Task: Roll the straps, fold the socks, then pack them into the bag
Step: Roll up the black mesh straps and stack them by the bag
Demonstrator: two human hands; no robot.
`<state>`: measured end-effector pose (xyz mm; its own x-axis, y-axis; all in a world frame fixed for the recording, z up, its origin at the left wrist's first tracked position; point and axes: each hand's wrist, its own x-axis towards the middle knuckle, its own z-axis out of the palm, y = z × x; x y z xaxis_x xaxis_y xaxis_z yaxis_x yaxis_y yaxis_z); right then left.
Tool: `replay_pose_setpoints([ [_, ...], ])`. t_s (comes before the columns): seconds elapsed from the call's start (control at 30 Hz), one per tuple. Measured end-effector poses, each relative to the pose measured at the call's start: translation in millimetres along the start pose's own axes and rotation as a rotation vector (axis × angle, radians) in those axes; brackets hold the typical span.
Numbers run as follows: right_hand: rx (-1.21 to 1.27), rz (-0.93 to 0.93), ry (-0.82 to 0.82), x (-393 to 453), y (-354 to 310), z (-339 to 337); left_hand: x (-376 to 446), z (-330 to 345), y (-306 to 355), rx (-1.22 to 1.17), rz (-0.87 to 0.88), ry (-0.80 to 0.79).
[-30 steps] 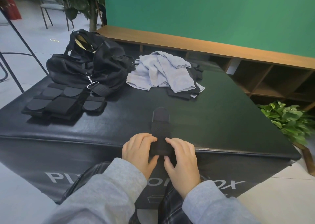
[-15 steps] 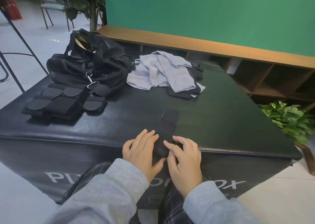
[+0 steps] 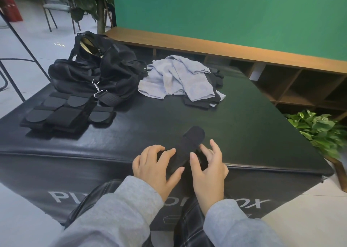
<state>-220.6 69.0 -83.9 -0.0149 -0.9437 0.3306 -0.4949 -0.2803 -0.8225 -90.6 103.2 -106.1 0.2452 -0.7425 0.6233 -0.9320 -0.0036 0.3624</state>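
The black strap lies at the near edge of the bench, angled away to the right. It looks light, limp and slightly grippy, so it should roll best if pinched at the near end and kept taut. The left hand rests fingers on the strap's near end, thumb stretched under it; whether it truly grips is unclear. The right hand hovers beside it, fingers spread and holding nothing. More straps lie at the left edge by the bag; socks sit at the far edge.
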Motion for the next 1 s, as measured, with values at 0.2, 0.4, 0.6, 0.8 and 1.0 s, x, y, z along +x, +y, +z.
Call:
replay_pose_setpoints([
  [0.2, 0.101, 0.008, -0.054, -2, -6, 7, 1, -1, 2, -0.009, -0.013, 0.009],
  [0.4, -0.057, -0.343, 0.027, -3, 2, 12, 6, -6, 6, -0.140, -0.169, -0.084],
  [0.6, -0.086, -0.404, -0.016, -3, 7, 12, 4, -6, 6, -0.231, -0.248, -0.069],
  [0.8, -0.097, -0.400, -0.032, -4, 4, 12, 5, -6, 5, -0.178, -0.191, -0.063],
  [1.0, -0.079, -0.335, -0.049, -5, 5, 13, 3, -4, 4, -0.211, -0.131, 0.030],
])
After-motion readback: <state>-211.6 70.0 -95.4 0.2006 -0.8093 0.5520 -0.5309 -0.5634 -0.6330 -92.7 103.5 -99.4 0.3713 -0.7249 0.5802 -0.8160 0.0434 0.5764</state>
